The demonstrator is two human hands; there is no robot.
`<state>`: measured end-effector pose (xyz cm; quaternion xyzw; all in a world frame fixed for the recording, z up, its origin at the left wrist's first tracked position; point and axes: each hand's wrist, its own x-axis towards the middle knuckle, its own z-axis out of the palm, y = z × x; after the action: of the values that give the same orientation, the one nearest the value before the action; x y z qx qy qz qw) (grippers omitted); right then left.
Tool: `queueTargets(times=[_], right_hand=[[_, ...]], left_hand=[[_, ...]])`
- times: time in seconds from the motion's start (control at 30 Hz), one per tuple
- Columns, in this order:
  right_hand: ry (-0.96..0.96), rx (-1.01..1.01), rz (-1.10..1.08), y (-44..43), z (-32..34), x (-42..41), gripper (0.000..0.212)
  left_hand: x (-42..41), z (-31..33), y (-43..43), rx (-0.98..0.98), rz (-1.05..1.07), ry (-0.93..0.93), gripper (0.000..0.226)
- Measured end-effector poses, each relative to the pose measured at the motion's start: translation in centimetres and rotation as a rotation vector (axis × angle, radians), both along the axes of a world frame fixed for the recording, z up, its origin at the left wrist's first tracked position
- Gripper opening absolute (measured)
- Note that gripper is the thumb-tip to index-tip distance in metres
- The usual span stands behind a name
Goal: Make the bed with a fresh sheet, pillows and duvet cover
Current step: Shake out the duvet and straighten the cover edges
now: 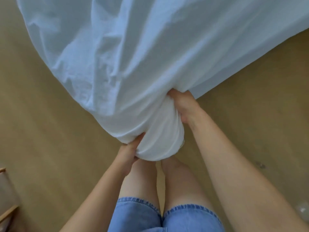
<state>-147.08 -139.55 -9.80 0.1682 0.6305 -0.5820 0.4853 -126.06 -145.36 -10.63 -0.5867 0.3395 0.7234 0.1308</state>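
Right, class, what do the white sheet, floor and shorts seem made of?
The white sheet: thin matte woven fabric, perhaps cotton; it creases softly and lets light through. The floor: smooth tan, material unclear. The shorts: blue denim, stitched hem.

sheet cut off at top

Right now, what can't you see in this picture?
Head view:
- What lies under the white cloth: the cloth covers it, and the top edge cuts it off.
- Fingertips of the left hand and right hand: buried in the cloth's folds.
- The wooden furniture: cut off by the left edge.
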Motion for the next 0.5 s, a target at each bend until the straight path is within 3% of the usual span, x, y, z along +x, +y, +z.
queueTargets(times=[0.07, 0.2, 0.27, 0.37, 0.43, 0.5], right_hand=[[0.047, -0.034, 0.095, 1.1, 1.0, -0.1, 0.018], [-0.115, -0.010, 0.468, 2.6, 2.6, 1.1, 0.039], [-0.057, 0.038, 0.371, 2.2, 2.6, 2.2, 0.031], [0.030, 0.120, -0.030, 5.0, 2.1, 5.5, 0.011], [0.023, 0.339, -0.247, 8.9, 1.5, 7.4, 0.006], [0.002, 0.561, -0.226, 11.2, -0.7, 7.9, 0.002]], left_hand=[[-1.3, 0.2, 0.3, -0.013, -0.040, -0.034, 0.077], [-2.4, 1.2, -0.1, 0.006, -0.064, -0.033, 0.059], [-2.0, 2.0, -0.8, 0.012, -0.072, -0.028, 0.050], [-1.4, 3.0, -0.1, -0.092, -0.090, -0.004, 0.053], [-1.2, 3.2, 2.4, -0.164, -0.140, 0.024, 0.065], [-1.5, 3.0, 5.1, -0.149, -0.134, 0.036, 0.058]])
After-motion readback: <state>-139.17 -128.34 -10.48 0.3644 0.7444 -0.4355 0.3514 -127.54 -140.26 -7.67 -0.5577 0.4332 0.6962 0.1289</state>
